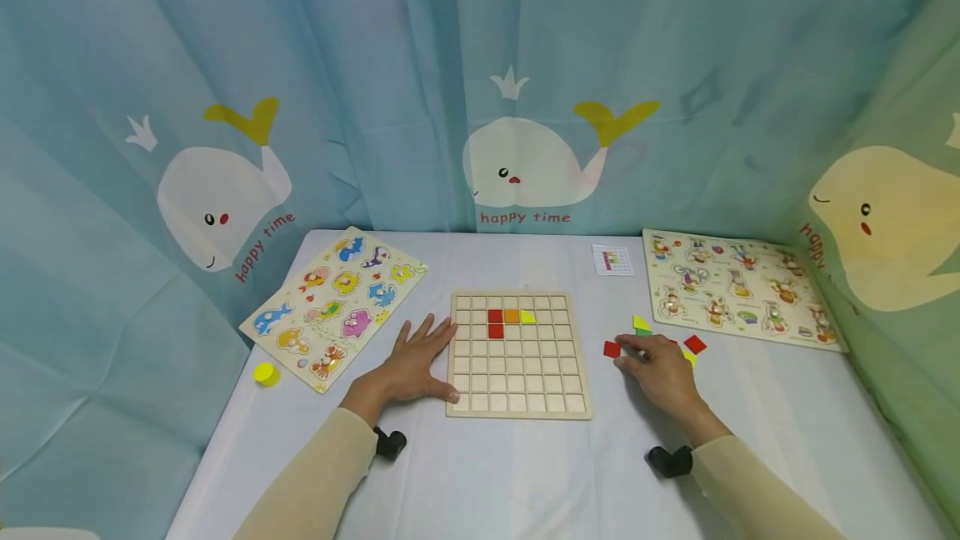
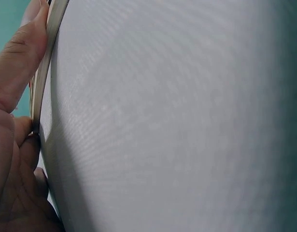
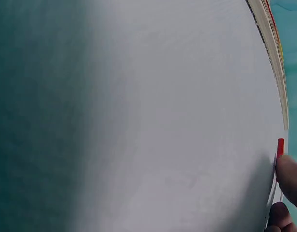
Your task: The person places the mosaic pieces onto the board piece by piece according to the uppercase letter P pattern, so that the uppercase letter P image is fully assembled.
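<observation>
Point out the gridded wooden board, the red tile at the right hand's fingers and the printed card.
Gridded wooden board point(image 1: 514, 348): head view, bare central cell.
Red tile point(image 1: 611, 349): head view, visible top face.
Printed card point(image 1: 612, 260): head view, printed centre.

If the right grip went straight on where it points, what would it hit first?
Past the red square tile it holds, the right grip would probably meet the right edge of the wooden grid board; only white cloth shows between. Height is hard to judge, so it might pass above.
</observation>
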Demonstrator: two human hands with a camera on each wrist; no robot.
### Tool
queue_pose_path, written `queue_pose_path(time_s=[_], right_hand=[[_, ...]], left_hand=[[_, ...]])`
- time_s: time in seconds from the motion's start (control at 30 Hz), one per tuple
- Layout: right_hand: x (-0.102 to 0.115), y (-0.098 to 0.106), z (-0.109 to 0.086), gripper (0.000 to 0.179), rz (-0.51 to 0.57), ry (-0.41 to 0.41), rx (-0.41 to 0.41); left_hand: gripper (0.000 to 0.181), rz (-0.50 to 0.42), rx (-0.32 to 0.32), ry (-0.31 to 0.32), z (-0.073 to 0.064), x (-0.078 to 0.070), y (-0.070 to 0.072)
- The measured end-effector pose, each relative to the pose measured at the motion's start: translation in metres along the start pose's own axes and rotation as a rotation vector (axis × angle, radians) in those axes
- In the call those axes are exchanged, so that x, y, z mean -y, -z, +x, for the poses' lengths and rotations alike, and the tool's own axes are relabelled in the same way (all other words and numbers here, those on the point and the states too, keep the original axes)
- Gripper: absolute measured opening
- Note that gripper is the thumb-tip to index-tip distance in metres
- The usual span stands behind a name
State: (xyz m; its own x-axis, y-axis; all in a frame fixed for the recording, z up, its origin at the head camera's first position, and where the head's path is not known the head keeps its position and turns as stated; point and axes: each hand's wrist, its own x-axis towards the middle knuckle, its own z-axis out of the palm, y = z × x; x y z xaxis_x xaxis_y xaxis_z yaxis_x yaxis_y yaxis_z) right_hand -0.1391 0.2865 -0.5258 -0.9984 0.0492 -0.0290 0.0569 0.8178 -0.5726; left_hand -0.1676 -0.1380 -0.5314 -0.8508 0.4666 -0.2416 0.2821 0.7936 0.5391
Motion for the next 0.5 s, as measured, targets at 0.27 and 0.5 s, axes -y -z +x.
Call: queue_pose_path(time_s=[0.27, 0.5], right_hand=[[0.0054, -0.001, 0.0009, 0.035, -0.02, 0.027, -0.009], [0.0079, -0.0004, 0.002, 0.038, 0.047, -0.014, 0.018]], left_hand=[[0.121, -0.011, -0.007, 0.006, -0.0004, 0.0006, -0.0003], [0.121, -0.005, 0.003, 0.001, 0.001, 0.0011, -0.0009]])
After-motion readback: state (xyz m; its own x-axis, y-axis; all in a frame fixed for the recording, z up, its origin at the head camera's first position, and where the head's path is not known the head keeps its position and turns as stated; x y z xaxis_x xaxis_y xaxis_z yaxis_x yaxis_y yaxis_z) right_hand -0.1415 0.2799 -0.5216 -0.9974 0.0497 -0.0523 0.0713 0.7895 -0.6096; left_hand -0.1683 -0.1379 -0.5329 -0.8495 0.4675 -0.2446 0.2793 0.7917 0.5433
